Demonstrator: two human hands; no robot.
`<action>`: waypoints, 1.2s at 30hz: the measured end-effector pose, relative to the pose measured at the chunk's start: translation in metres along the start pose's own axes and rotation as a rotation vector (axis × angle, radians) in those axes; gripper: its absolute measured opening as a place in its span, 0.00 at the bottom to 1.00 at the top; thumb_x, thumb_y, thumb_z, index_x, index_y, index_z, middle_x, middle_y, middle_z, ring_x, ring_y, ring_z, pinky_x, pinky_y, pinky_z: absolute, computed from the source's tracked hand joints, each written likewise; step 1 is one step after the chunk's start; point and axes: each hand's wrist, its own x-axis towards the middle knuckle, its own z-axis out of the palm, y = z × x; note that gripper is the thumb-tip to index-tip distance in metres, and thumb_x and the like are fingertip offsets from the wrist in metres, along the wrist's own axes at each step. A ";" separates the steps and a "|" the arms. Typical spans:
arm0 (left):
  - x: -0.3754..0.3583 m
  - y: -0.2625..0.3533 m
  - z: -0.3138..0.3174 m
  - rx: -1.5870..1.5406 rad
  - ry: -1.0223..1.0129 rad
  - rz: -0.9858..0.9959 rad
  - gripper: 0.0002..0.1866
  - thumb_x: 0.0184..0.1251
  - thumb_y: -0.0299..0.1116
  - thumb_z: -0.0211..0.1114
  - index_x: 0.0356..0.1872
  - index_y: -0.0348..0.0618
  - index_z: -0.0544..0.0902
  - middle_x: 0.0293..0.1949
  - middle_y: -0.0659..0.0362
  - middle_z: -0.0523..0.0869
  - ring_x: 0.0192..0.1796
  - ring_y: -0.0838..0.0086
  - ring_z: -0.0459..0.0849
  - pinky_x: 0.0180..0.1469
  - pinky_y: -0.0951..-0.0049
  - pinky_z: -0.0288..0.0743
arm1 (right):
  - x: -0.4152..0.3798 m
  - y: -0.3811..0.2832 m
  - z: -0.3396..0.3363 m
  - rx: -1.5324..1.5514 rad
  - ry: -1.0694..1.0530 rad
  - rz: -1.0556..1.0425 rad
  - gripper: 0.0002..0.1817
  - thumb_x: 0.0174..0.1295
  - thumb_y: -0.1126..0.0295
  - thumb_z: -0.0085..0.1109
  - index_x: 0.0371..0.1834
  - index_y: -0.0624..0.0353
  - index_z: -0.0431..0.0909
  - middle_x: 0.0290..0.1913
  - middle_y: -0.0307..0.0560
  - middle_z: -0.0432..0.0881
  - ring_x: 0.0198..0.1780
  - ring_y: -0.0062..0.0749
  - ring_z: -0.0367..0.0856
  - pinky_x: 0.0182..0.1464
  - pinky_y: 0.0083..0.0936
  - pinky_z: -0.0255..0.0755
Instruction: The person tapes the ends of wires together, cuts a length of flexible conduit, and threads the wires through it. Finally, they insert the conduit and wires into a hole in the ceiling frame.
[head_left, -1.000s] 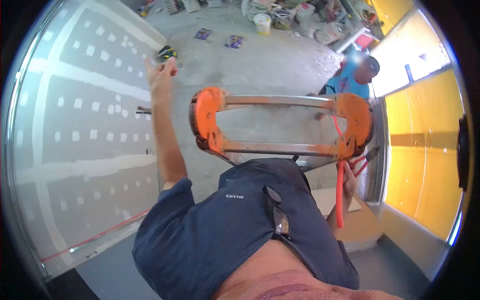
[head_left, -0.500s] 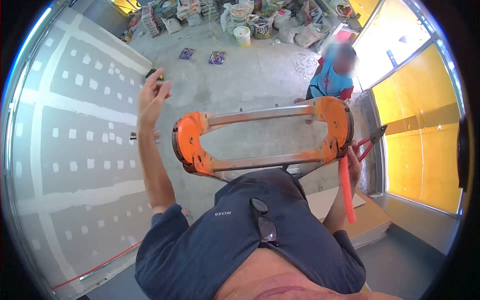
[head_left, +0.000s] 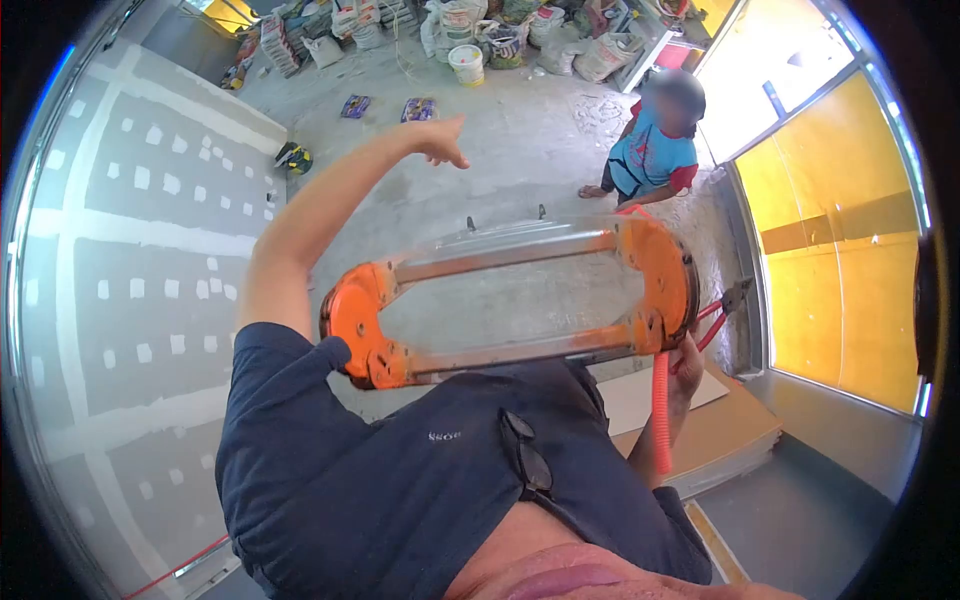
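My left hand [head_left: 438, 141] is raised out over the floor beyond the ladder, fingers apart and partly extended, holding nothing. Close to my body stands a stepladder's top, with orange end caps [head_left: 362, 325] and metal rails. At its right end, my right hand [head_left: 686, 364] is closed around red-handled pliers [head_left: 713, 322], whose dark jaws point up and right. A red corrugated conduit [head_left: 661, 415] hangs beside that hand; whether the fingers also grip it is hidden.
A person [head_left: 655, 145] in a blue and red shirt is on the floor beyond the ladder. Sacks [head_left: 500, 45] and a white bucket [head_left: 466, 65] line the back. A plasterboard wall [head_left: 150, 250] rises at left, yellow panels [head_left: 840, 290] at right. Stacked boards [head_left: 735, 430] lie below right.
My left hand has swung right, from beside the wall to over the floor. The right hand, with the pliers and conduit, has shifted slightly left and down in view.
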 end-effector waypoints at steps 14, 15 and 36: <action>0.124 -0.035 -0.021 0.058 0.144 -0.061 0.65 0.57 0.48 0.76 0.76 0.27 0.33 0.45 0.34 0.84 0.46 0.52 0.84 0.52 0.59 0.77 | 0.068 0.003 -0.002 0.256 0.045 -0.092 0.12 0.72 0.77 0.51 0.57 0.60 0.72 0.70 0.53 0.68 0.76 0.42 0.60 0.80 0.41 0.53; 0.131 -0.047 -0.015 0.053 0.134 -0.066 0.65 0.57 0.48 0.76 0.76 0.27 0.33 0.45 0.34 0.84 0.46 0.52 0.84 0.52 0.59 0.77 | 0.069 0.005 0.001 0.255 0.054 -0.082 0.12 0.72 0.77 0.51 0.57 0.60 0.72 0.70 0.53 0.68 0.76 0.42 0.60 0.80 0.41 0.53; -0.215 0.041 0.388 -1.737 0.948 0.292 0.33 0.68 0.55 0.60 0.64 0.39 0.75 0.55 0.52 0.82 0.55 0.66 0.82 0.57 0.62 0.78 | 0.029 0.081 -0.086 0.075 -0.073 0.141 0.32 0.70 0.51 0.57 0.70 0.59 0.65 0.65 0.51 0.73 0.67 0.48 0.71 0.71 0.46 0.65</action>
